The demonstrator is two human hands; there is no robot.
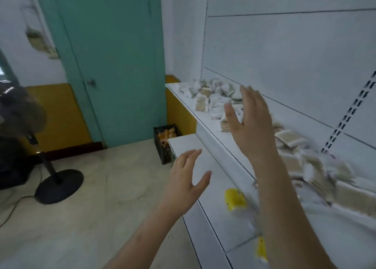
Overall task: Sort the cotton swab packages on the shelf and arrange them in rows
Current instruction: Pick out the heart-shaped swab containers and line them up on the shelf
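Several cotton swab packages (205, 98) lie jumbled along the white upper shelf (211, 134), from its far left end to the near right, where more packages (291, 140) pile up in a blur. My right hand (251, 122) is raised over the shelf's middle with fingers straight and spread, holding nothing. My left hand (187, 175) hovers lower, over the lower shelf (189, 144), fingers relaxed and apart, also empty.
A yellow packet (235, 199) lies on the lower shelf, and another yellow item (261, 248) sits further down. A black crate (165, 140) stands on the floor by the shelf end. To the left are a teal door (114, 65) and a floor fan's base (59, 185).
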